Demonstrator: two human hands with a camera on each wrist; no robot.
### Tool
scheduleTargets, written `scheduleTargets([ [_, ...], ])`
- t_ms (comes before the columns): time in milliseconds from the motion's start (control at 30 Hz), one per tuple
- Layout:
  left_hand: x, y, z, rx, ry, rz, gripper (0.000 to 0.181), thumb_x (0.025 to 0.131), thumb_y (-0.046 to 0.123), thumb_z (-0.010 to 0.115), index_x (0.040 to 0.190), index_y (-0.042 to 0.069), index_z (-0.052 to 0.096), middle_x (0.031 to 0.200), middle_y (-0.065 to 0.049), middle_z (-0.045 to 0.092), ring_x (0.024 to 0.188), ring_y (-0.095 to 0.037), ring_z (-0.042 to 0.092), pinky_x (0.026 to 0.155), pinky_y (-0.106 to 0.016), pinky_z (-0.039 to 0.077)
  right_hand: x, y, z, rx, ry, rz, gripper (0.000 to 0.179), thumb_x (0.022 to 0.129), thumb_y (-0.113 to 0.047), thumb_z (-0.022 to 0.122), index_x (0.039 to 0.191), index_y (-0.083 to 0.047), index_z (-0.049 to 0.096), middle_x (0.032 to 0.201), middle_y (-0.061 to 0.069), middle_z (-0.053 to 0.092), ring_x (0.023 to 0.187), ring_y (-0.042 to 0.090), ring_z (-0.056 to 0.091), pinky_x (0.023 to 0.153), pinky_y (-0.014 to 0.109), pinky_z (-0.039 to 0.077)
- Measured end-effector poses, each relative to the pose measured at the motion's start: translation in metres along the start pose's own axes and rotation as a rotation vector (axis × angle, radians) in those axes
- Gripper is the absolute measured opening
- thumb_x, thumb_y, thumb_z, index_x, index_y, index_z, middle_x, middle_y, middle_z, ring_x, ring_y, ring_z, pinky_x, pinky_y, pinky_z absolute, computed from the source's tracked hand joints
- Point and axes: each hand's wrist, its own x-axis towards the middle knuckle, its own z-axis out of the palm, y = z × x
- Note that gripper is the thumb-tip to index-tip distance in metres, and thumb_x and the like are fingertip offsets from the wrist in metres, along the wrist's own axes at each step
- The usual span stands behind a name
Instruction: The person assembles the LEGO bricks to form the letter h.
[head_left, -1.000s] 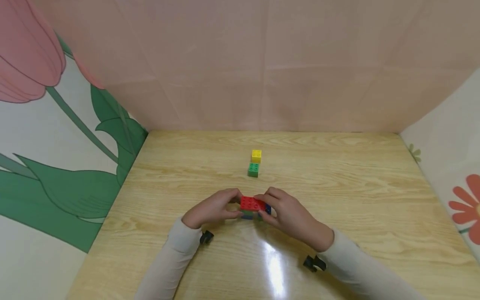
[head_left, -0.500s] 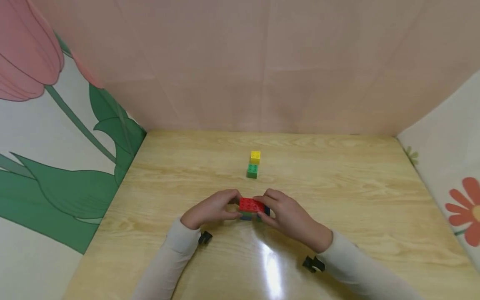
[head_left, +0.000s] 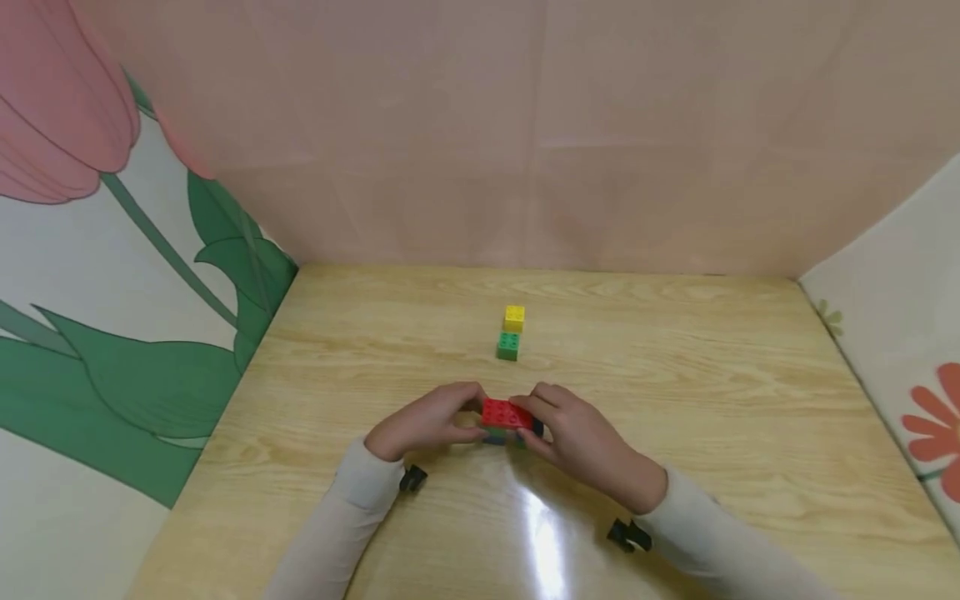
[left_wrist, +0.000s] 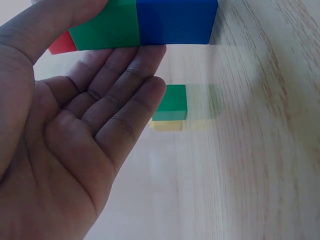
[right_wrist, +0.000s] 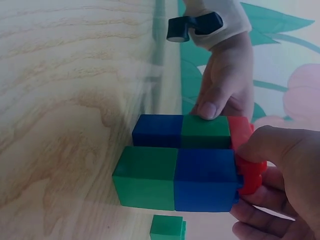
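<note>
The red brick [head_left: 504, 413] bridged the 2-brick left stack [right_wrist: 205, 132] and right stack [right_wrist: 206, 175], pinched by the right hand [head_left: 588, 437]; the left hand [head_left: 429, 419] held the left stack between thumb and fingers. Seating seemed underway, the next move probably calling for even downward pressure.

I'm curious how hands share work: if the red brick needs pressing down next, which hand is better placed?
Probably the right hand: it grips the red brick itself. The left hand has its thumb against the green brick beneath, so it seems better placed for steadying.
</note>
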Motion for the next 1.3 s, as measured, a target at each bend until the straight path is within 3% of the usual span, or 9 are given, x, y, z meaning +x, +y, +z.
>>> scheduleTargets([
  [567,0.0002,0.0007,0.0035,-0.025,-0.003,-0.005,0.027,0.088,0.026,0.074,0.108,0.017,0.059,0.105,0.013,0.063,0.108,-0.005,0.058,0.096,-0.025,0.046,-0.0006,-0.0007,-0.0051,0.064,-0.028,0.023,0.036,0.084,-0.022,0.077,0.116,-0.008,0.067,0.093,-0.006,0.057,0.073,0.01,0.056,0.062,0.02,0.049],
  [1100,0.0012,-0.0005,0.0006,-0.012,-0.004,0.002,0.026,0.089,0.029,0.074,0.108,0.019,0.059,0.104,0.014,0.063,0.106,-0.003,0.058,0.095,-0.024,0.047,0.0011,0.0027,-0.0067,0.066,-0.019,-0.007,0.039,0.085,-0.022,0.076,0.119,-0.008,0.066,0.105,-0.003,0.062,0.088,0.009,0.062,0.073,0.023,0.055],
  [1300,0.0001,0.0002,0.0009,-0.022,-0.001,-0.001,0.026,0.089,0.028,0.073,0.108,0.018,0.059,0.105,0.013,0.063,0.107,-0.004,0.058,0.096,-0.024,0.046,0.0014,0.0048,-0.0075,0.079,-0.05,-0.005,0.04,0.085,-0.023,0.077,0.12,-0.009,0.065,0.106,-0.003,0.062,0.09,0.009,0.062,0.074,0.024,0.055],
])
